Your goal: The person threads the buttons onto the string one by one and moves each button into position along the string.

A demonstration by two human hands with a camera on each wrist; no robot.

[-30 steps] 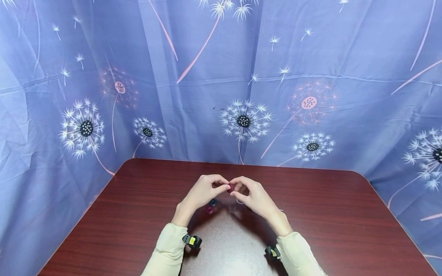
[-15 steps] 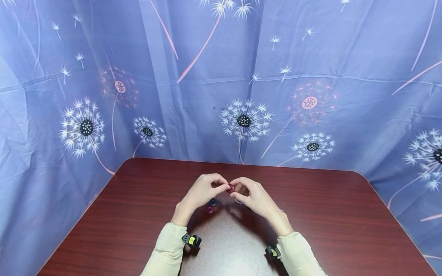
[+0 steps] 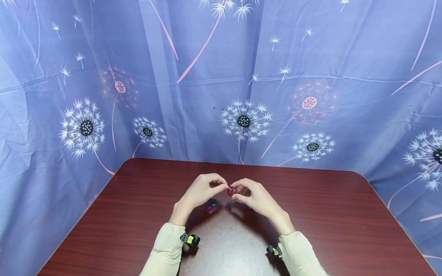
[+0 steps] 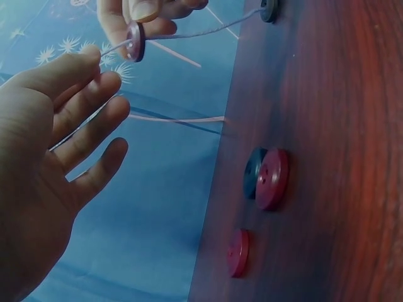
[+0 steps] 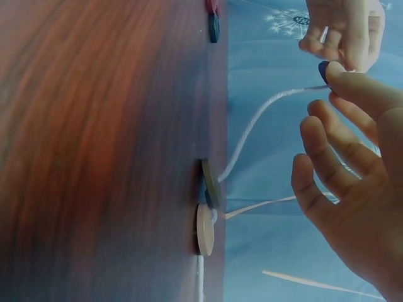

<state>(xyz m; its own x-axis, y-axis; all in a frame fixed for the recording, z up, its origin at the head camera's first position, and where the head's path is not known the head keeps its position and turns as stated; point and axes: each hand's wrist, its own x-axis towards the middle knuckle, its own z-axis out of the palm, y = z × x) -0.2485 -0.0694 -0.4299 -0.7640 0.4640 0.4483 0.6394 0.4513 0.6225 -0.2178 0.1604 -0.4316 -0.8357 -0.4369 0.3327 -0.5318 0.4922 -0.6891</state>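
Observation:
My left hand (image 3: 203, 191) pinches the tip of a pale string between thumb and index finger; its other fingers are spread in the left wrist view. Right beside it, my right hand (image 3: 254, 197) pinches a dark red button (image 4: 135, 41) by its rim, raised over the table. The string (image 5: 271, 102) passes through this button and droops to the tabletop. Further along it, a dark olive button (image 5: 211, 182) and a beige button (image 5: 204, 230) are strung, standing on edge in the right wrist view.
Loose buttons lie on the table near my left hand: a dark teal one (image 4: 252, 173), a red one (image 4: 273, 179) overlapping it, and another red one (image 4: 238, 253). The reddish-brown tabletop (image 3: 138, 214) ends at a blue dandelion-print curtain (image 3: 193, 115).
My hands have drawn slightly apart. The red button, earlier partly covered by fingertips, has come into fuller view with my right hand, which shifted a little right and nearer.

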